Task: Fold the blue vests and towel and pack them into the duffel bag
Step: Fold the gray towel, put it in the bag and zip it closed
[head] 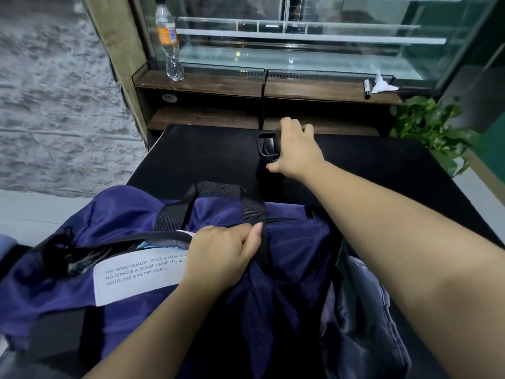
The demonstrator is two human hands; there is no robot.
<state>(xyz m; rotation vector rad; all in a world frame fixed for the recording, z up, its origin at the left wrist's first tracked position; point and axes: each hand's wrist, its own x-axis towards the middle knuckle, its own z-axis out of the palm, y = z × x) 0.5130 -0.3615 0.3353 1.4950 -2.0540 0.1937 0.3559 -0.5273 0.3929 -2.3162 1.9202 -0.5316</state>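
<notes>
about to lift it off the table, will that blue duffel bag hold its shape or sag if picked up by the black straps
The duffel bag will probably sag: its thin shiny fabric already lies creased and slumped. It looks light for its size, only partly filled. The left hand grips a black strap, so the body would likely droop beneath the webbing.

Left hand point(224, 250) grips the duffel bag point(131, 222) strap; right hand point(293, 149) holds a black buckle point(266, 144).

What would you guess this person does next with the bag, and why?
Probably draw the black strap back toward the duffel bag. The right hand reaches across the black table and grips it, while the left hand pinches the bag's webbing handle.
</notes>
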